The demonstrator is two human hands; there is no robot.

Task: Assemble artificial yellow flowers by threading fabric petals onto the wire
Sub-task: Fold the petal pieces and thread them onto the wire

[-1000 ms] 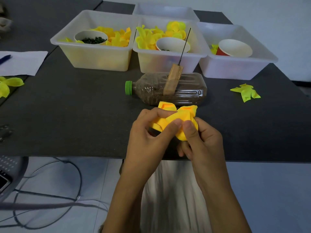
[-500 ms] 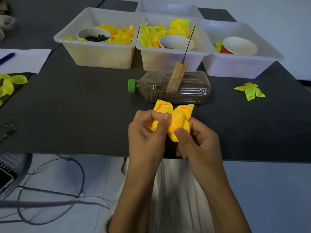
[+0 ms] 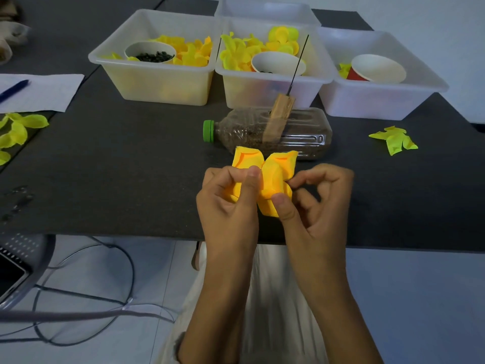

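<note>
Over the near edge of a dark table [image 3: 131,166], the left hand [image 3: 228,206] and right hand [image 3: 312,206] both pinch a cluster of orange-yellow fabric petals [image 3: 273,179], apparently separating layers before threading. Next, the petals likely need carrying to the upright wire [image 3: 299,59], which rises from a wooden block [image 3: 279,111] on a lying bottle [image 3: 265,132]. Petal-filled bins [image 3: 157,90] sit behind.
</note>
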